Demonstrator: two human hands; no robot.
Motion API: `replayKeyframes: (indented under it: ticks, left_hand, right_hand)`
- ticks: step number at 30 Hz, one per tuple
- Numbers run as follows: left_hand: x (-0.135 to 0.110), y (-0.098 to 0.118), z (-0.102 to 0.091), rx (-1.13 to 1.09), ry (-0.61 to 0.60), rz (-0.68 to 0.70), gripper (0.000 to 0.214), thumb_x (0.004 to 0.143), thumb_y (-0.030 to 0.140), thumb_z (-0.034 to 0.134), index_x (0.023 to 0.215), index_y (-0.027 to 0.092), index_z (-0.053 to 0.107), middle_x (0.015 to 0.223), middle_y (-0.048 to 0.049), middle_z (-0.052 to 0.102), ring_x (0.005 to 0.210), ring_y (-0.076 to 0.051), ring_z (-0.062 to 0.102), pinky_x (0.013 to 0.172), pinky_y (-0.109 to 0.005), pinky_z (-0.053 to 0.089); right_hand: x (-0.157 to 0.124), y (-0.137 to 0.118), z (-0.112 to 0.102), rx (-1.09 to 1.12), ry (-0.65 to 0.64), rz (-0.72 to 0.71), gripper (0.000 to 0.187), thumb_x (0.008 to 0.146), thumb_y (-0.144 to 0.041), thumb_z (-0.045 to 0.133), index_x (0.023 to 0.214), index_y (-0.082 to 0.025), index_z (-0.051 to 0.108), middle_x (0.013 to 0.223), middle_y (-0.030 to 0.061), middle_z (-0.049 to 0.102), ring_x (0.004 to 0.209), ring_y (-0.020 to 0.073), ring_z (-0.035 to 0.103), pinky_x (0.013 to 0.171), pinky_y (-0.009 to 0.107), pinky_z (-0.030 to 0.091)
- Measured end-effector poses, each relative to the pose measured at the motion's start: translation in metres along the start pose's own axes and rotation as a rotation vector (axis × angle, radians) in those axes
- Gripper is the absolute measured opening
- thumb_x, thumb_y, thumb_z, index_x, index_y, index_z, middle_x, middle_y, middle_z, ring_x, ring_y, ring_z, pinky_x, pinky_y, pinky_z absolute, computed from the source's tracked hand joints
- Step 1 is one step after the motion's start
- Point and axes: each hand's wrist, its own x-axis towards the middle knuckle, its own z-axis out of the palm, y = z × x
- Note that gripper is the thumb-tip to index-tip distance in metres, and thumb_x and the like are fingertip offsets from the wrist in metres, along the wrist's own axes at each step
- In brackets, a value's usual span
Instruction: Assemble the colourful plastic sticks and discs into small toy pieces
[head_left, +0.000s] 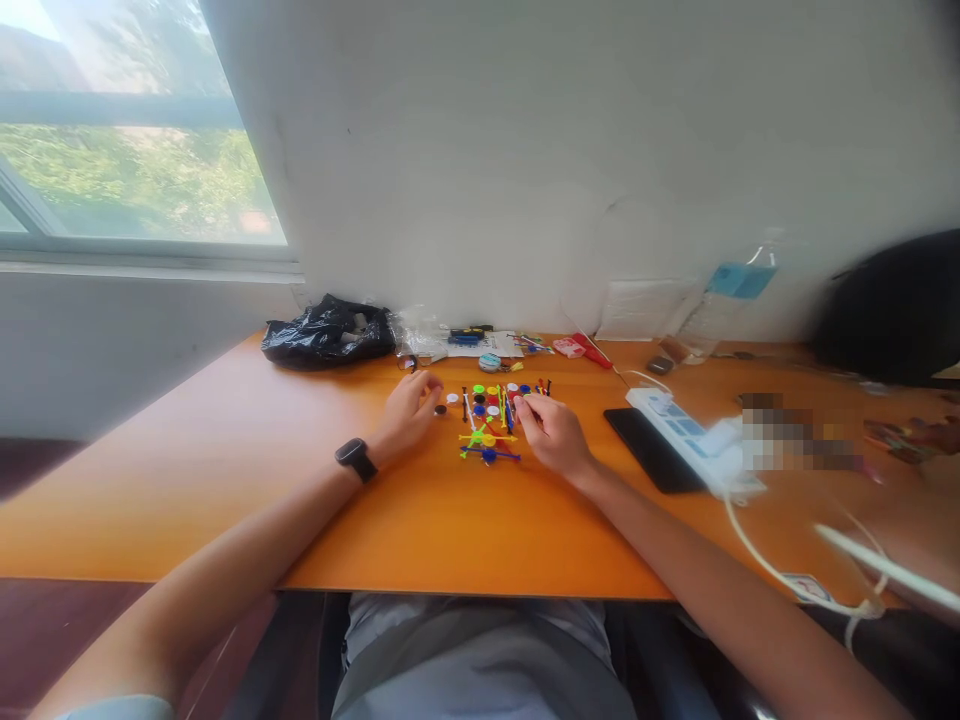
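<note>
My L hand (407,413) was on the tbl (420,540), just L of the small plastic pcs (480,411), released, fingers loosely bent. Its tips were right by a black disc (440,411); couldn't tell if they touched it. A white disc (452,399) lay just past that one, a bit further R. Blk watch (356,460) on my L wrist.

My R hand (555,435) was at the R edge of the pcs, thumb & fingers drawn together. Sth small & white showed at the tips, but couldn't tell whether I gripped it or it lay behind.

The pcs sat btwn my hands, mid-tbl: colored discs in rough rows, incl. a green disc (478,390), w/ thin sticks beside them, e.g. a blk stick (464,404) on the L. Nearest me was a cluster of yellow, green & blue sticks (489,455), crossing one another; too small to tell how they joined.

Behind, near the wall: blk plastic bag (330,335) at L, a round blue-white item (490,362) approx. center, red packet (592,349) to its R. Off to my R, a white power strip (679,428) lay alongside a flat blk device (651,452), w/ a white cable (757,560) running toward the tbl's near edge.
</note>
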Motion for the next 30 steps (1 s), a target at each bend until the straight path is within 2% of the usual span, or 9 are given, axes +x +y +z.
replayKeyframes:
  ticks: [4,8,11,15,18,21,24,30]
  left_hand:
    - [0.001,-0.019,0.01,-0.045,-0.15,0.05,0.036,0.1,0.022,0.041,0.127,0.02,0.065,0.132,-0.0115,0.07,0.124,-0.027,0.063,0.109,-0.043,0.05]
    - [0.002,-0.028,0.017,-0.039,-0.237,0.114,0.042,0.101,0.024,0.045,0.139,0.019,0.063,0.145,-0.013,0.066,0.135,-0.029,0.06,0.119,-0.047,0.045]
    - [0.003,-0.028,0.019,-0.025,-0.267,0.181,0.037,0.1,0.027,0.053,0.134,0.023,0.068,0.143,-0.0093,0.068,0.131,-0.028,0.063,0.115,-0.044,0.048]
    - [0.003,-0.025,0.017,0.052,-0.255,0.175,0.023,0.097,0.026,0.057,0.112,0.023,0.074,0.114,-0.008,0.077,0.103,-0.026,0.07,0.094,-0.04,0.056]
    - [0.002,-0.023,0.016,0.097,-0.21,0.153,0.018,0.098,0.028,0.059,0.105,0.022,0.073,0.103,-0.0085,0.075,0.097,-0.026,0.068,0.088,-0.039,0.056]
    - [-0.001,-0.019,0.016,0.096,-0.215,0.259,0.027,0.103,0.027,0.051,0.12,0.023,0.071,0.123,-0.0099,0.072,0.114,-0.027,0.064,0.103,-0.043,0.052]
    - [-0.002,-0.016,0.016,0.117,-0.285,0.353,0.038,0.107,0.025,0.042,0.134,0.027,0.068,0.143,-0.0088,0.065,0.126,-0.027,0.059,0.113,-0.047,0.046]
    - [-0.002,-0.013,0.015,0.155,-0.359,0.36,0.043,0.107,0.026,0.04,0.14,0.031,0.067,0.143,-0.0068,0.067,0.123,-0.028,0.059,0.112,-0.049,0.046]
  right_hand:
    - [0.0,0.001,0.001,0.034,0.01,0.001,0.05,0.111,-0.046,0.04,0.069,-0.022,0.052,0.07,0.0039,0.062,0.067,0.0193,0.057,0.065,0.033,0.033]
    - [-0.001,0.002,0.002,0.05,-0.002,-0.003,0.05,0.111,-0.045,0.04,0.068,-0.022,0.052,0.07,0.0037,0.062,0.066,0.0188,0.056,0.065,0.033,0.033]
    - [-0.001,0.001,0.002,0.053,-0.008,-0.013,0.05,0.111,-0.044,0.041,0.067,-0.022,0.05,0.068,0.0027,0.059,0.065,0.0183,0.054,0.064,0.033,0.032]
    - [-0.002,0.0,0.002,0.064,-0.017,-0.015,0.049,0.11,-0.044,0.042,0.066,-0.022,0.046,0.065,0.0012,0.054,0.063,0.0174,0.05,0.063,0.032,0.03]
    - [-0.002,-0.001,0.003,0.071,-0.023,-0.015,0.049,0.11,-0.044,0.042,0.066,-0.022,0.044,0.065,0.0004,0.051,0.062,0.0169,0.048,0.062,0.032,0.03]
    - [-0.002,-0.001,0.003,0.074,-0.031,-0.019,0.05,0.11,-0.045,0.041,0.066,-0.022,0.043,0.065,0.0002,0.049,0.062,0.0167,0.047,0.062,0.032,0.03]
    - [-0.002,-0.001,0.003,0.074,-0.037,-0.02,0.05,0.11,-0.045,0.041,0.066,-0.022,0.043,0.065,0.0005,0.05,0.062,0.0168,0.048,0.062,0.032,0.031]
    - [-0.002,-0.001,0.004,0.071,-0.059,-0.023,0.05,0.11,-0.046,0.04,0.067,-0.022,0.046,0.067,0.0025,0.057,0.064,0.0179,0.051,0.063,0.032,0.033]
